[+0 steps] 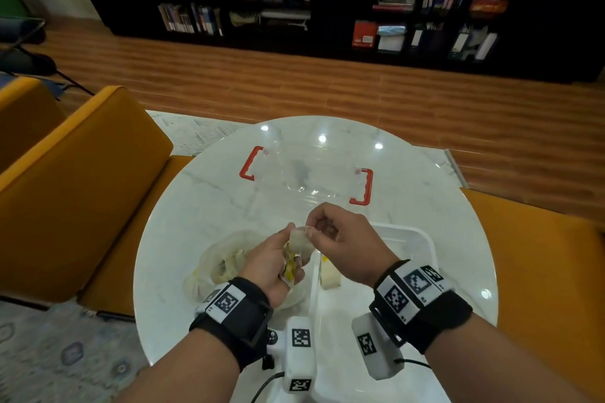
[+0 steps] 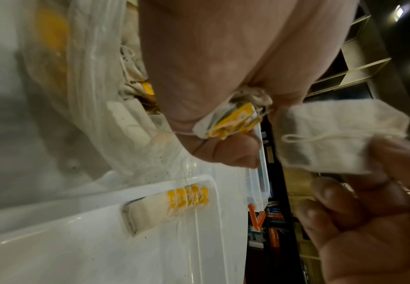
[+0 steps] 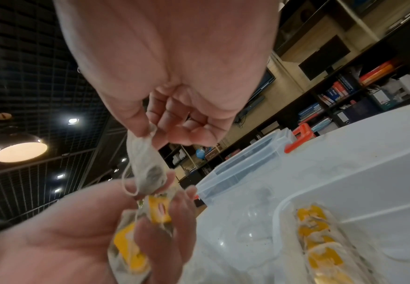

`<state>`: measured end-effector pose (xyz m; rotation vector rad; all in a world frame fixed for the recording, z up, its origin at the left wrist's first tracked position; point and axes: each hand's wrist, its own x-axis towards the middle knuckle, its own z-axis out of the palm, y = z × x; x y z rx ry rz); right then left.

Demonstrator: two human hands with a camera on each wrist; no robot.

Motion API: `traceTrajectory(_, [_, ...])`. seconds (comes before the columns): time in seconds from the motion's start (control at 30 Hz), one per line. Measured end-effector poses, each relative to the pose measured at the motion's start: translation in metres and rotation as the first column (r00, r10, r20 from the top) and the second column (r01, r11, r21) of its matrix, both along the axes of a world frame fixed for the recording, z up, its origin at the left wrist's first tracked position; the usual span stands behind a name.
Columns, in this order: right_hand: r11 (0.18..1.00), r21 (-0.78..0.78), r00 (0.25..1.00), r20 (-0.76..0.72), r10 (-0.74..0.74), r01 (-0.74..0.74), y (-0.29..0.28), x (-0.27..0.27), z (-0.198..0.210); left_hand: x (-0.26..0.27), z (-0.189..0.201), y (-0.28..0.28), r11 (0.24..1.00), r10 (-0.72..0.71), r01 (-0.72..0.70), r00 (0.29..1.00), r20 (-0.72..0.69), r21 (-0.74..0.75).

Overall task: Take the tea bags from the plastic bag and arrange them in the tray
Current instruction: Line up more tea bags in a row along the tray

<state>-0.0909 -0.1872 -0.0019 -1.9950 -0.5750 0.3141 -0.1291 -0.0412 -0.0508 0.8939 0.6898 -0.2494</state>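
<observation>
Tea bags with yellow tags point(image 1: 290, 267) sit bunched in the curled left hand point(image 1: 268, 267) above the plastic bag point(image 1: 216, 267), while the right hand point(image 1: 340, 245) pinches a single tea bag point(image 1: 302, 240) by its top edge, and a short row of bags point(image 1: 329, 275) already lies in the white tray point(image 1: 422, 239).

A round white marble bench point(image 1: 425, 206) carries a clear lid point(image 1: 306, 173) with red clips, a plastic bag point(image 1: 216, 268) and a white tray point(image 1: 422, 245).
</observation>
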Motion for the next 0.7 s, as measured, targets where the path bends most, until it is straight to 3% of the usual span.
traceTrajectory(0.1, [0.999,0.006,0.999,0.017,-0.035,0.035,-0.003,0.006,0.006,0.001,0.0,0.002,0.992,0.035,-0.034,0.999,-0.005,0.119])
traceTrajectory(0.2, [0.998,0.008,0.998,0.018,-0.066,0.066,-0.009,0.01,0.009,0.0,0.007,0.009,0.941,0.006,-0.046,0.993,0.12,0.334])
traceTrajectory(0.37, [0.996,0.022,0.996,0.017,-0.086,0.086,-0.014,0.015,0.01,-0.001,0.038,0.01,0.784,-0.312,0.066,0.902,0.3,0.617])
traceTrajectory(0.53, [0.988,0.108,0.994,-0.018,-0.109,0.11,-0.014,0.014,0.013,0.002,0.047,0.007,0.636,-0.503,0.121,0.814,0.291,0.762])
traceTrajectory(0.7, [0.982,0.132,0.99,-0.044,-0.132,0.137,-0.018,0.013,0.008,0.003,0.039,0.005,0.63,-0.504,0.127,0.817,0.279,0.766])
